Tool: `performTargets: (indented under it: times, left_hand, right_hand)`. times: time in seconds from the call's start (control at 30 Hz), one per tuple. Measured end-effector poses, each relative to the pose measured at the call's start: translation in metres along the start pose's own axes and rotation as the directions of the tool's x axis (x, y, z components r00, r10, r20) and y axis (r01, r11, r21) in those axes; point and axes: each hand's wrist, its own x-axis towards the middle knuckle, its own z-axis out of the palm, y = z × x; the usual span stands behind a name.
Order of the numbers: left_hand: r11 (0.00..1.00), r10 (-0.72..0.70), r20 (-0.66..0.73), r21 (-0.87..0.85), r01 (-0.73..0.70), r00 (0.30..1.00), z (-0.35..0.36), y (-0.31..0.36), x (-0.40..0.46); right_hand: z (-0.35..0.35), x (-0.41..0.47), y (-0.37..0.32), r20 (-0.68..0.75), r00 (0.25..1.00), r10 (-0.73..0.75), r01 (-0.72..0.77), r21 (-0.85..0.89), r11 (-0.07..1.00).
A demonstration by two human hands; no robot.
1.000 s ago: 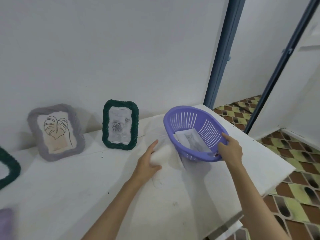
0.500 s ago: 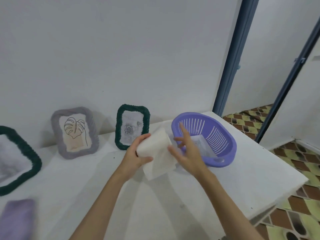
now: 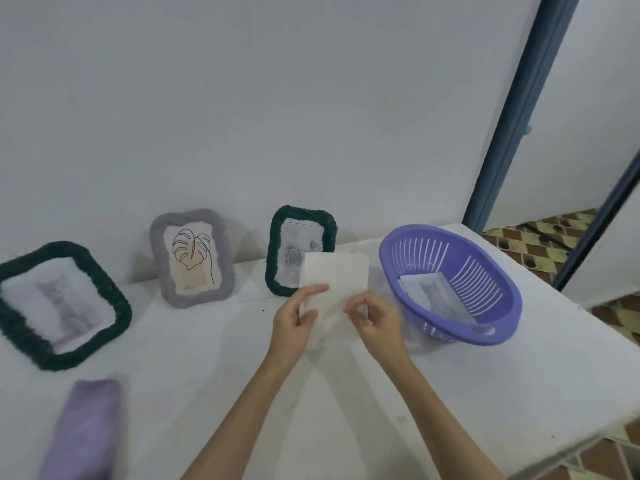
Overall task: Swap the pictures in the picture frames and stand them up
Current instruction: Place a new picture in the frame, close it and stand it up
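Left hand (image 3: 292, 323): grip closed on white sheet (image 3: 335, 279), left edge.
Right hand (image 3: 376, 320): pinching sheet's right edge.
Basket (image 3: 491, 336): right, on counter (image 3: 346, 410).

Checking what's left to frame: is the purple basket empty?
No, a printed picture lies inside the purple basket on its floor.

Home room; white table (image 3: 450, 393); patterned floor tiles (image 3: 540, 251); blue doorframe (image 3: 512, 133)
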Motion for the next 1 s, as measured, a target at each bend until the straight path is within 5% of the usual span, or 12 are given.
performTargets:
  times: [0.23, 0.37, 0.47, 0.6, 0.73, 0.9, 1.0]
  left_hand:
    - [0.989, -0.127, 0.049, 0.083, 0.122, 0.991, 0.012, -0.034, -0.013]
    - [0.988, -0.155, -0.094, 0.013, 0.156, 0.983, 0.01, -0.026, -0.008]
    - [0.989, -0.145, -0.142, 0.019, 0.15, 0.979, 0.003, -0.023, -0.004]
    - [0.982, -0.174, -0.026, -0.084, 0.171, 0.984, 0.006, -0.013, -0.011]
    - [0.944, -0.244, 0.04, -0.219, 0.247, 0.969, 0.004, -0.003, -0.012]
    - [0.994, -0.108, -0.188, 0.004, 0.111, 0.976, -0.007, 0.0, -0.012]
    - [0.967, -0.207, -0.07, -0.165, 0.193, 0.976, -0.009, -0.002, -0.009]
  right_hand:
    - [0.003, -0.017, 0.019, -0.003, 0.998, 0.066, -0.066, -0.09, 0.994]
    - [0.004, -0.015, 0.012, -0.061, 0.995, 0.078, -0.084, -0.097, 0.992]
    - [0.006, -0.012, -0.003, -0.019, 0.998, 0.056, -0.057, -0.025, 0.998]
    - [0.019, -0.007, -0.022, 0.109, 0.985, 0.137, -0.146, 0.078, 0.986]
    - [0.029, -0.006, -0.021, 0.033, 0.988, 0.151, -0.152, 0.044, 0.987]
    - [0.022, 0.0, -0.016, -0.019, 0.988, 0.153, -0.147, 0.177, 0.973]
    - [0.021, -0.001, -0.017, 0.036, 0.992, 0.123, -0.127, 0.204, 0.971]
